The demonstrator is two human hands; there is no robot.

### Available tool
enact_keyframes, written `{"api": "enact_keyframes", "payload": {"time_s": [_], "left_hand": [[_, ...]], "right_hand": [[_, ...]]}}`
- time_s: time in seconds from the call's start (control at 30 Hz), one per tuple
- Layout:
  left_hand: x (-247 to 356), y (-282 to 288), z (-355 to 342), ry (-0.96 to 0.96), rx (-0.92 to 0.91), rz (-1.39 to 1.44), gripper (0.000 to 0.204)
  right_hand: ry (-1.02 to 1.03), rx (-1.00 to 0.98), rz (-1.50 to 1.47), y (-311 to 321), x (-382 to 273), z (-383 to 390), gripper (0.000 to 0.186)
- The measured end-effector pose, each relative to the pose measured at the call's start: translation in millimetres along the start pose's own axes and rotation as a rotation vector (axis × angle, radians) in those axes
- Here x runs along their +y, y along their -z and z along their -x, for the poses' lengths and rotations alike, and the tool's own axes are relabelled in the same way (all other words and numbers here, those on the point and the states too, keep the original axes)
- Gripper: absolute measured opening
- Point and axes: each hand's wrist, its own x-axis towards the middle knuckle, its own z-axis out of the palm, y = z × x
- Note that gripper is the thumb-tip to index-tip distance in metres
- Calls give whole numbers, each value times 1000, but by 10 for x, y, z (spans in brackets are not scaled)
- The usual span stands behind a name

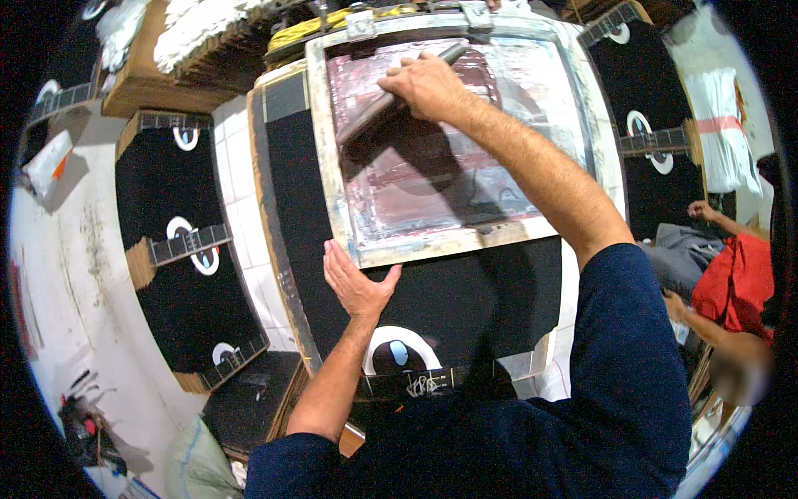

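Note:
My right hand (pixel 420 87) is closed around a long, dark squeegee (pixel 362 125) lying diagonally over the upper left of a framed printing screen (pixel 440 247), whose mesh is smeared with pink, white and maroon. My left hand (pixel 357 283) rests at the frame's lower-left corner, fingers stretched and thumb apart. Under the screen is a board covered in black material (pixel 482 308), with a white and light-blue eye print (pixel 399 353) showing below the frame. Two pale clamps (pixel 362 25) sit on the frame's far edge.
Black printed panels on boards (pixel 166 308) line both sides. Stacked white items (pixel 195 37) stand at the upper left, a white wrapped bundle (pixel 721 141) at the right. A person in red (pixel 731 279) works at the right. Scattered tools (pixel 87 428) lie at the lower left.

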Motion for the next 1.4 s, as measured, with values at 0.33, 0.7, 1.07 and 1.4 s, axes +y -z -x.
{"api": "enact_keyframes", "payload": {"time_s": [0.33,0.7,1.07,1.4], "left_hand": [[-43,-31,41,21,-27,-6,129],[-69,-44,79,34,-65,-41,133],[-61,-73,61,-31,13,-28,130],[-40,-4,46,45,-55,-4,130]], "right_hand": [[-192,65,-48,132,-263,475,27],[-430,244,94,-170,452,-30,14],[-876,73,11,-83,232,382,21],[-788,-75,-44,271,-909,435,20]]}}
